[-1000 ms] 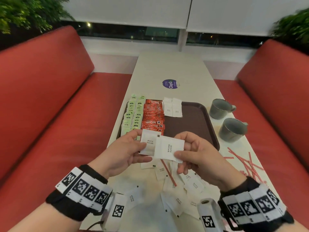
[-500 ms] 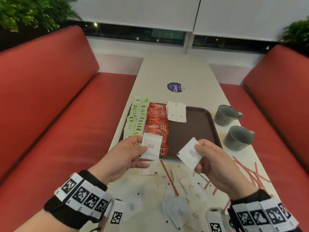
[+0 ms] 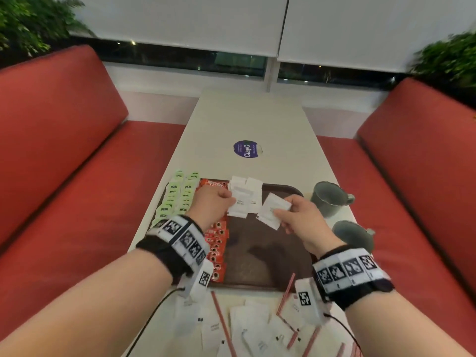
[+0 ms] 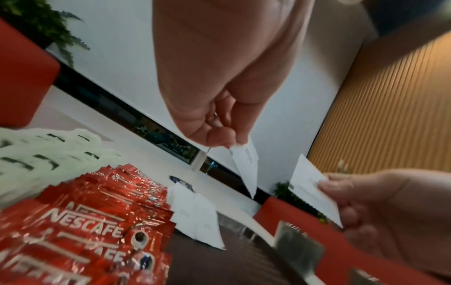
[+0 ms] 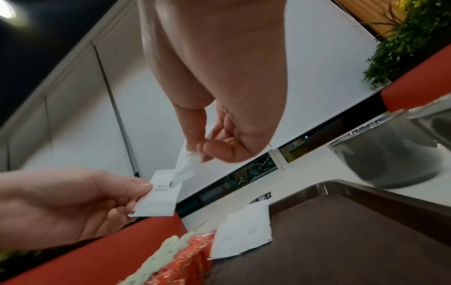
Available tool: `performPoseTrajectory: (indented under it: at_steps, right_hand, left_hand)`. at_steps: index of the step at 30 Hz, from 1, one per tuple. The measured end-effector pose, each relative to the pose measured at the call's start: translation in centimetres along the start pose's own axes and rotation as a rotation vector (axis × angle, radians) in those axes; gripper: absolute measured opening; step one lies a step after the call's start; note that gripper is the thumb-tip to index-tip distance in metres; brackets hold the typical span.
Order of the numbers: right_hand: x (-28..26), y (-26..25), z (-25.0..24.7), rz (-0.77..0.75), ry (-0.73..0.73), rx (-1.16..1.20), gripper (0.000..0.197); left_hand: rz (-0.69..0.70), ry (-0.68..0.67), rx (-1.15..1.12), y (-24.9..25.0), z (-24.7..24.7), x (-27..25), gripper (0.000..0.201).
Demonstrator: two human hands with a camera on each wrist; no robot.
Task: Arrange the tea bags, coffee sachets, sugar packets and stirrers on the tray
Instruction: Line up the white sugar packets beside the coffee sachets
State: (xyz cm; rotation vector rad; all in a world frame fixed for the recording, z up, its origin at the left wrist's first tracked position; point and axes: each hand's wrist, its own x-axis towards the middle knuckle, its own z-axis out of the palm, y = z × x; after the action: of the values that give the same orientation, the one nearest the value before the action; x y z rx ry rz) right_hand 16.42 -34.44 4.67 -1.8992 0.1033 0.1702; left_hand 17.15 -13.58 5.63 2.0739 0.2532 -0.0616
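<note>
Bare forearms — each wrist wears a black band wrapped with white square-code tags (a thin black cable trails off).

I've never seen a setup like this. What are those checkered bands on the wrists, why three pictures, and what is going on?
No machine here: a person wears one camera on the head and one on each wrist, beside the patterned bands. The head view looks down on the table; the wrist views look along each hand. The left hand pinches a white sugar packet, and the right hand pinches another sugar packet, both above the brown tray. On the tray lie green tea bags, red coffee sachets and a few sugar packets. Two grey cups stand beside it; loose packets and red stirrers wait nearer the person.
</note>
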Motion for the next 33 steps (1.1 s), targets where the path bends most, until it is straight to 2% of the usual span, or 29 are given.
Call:
performPoseTrajectory:
  at_steps: [4,9,13,16,21,33]
  right_hand:
    - [5.8,1.5,1.1,0.011,0.008,-0.189,0.007]
    - [10.1,3.5,2.3,0.091,-0.094,-0.310,0.005]
    - [11.9,4.2,3.0,0.127,-0.142,-0.348,0.006]
    - [12.8,4.3,3.5,0.131,-0.128,-0.382,0.017]
    - [13.4,4.0,4.5,0.094,-0.103,-0.537,0.035]
    - [13.6,3.7,4.7,0.090,-0.060,-0.694,0.040]
  left_hand:
    - [-0.047,-0.091,0.305,-0.4,2.6,5.9,0.023]
    - [-0.141,-0.164,0.451,-1.6,4.0,9.7,0.027]
    - [-0.089,-0.140,0.613,-1.6,4.6,10.4,0.027]
    - [-0.041,-0.141,0.707,-1.7,5.0,10.7,0.026]
    - [-0.040,-0.111,0.707,-1.5,5.6,10.9,0.024]
    - [0.066,-0.110,0.727,-1.7,5.7,10.2,0.025]
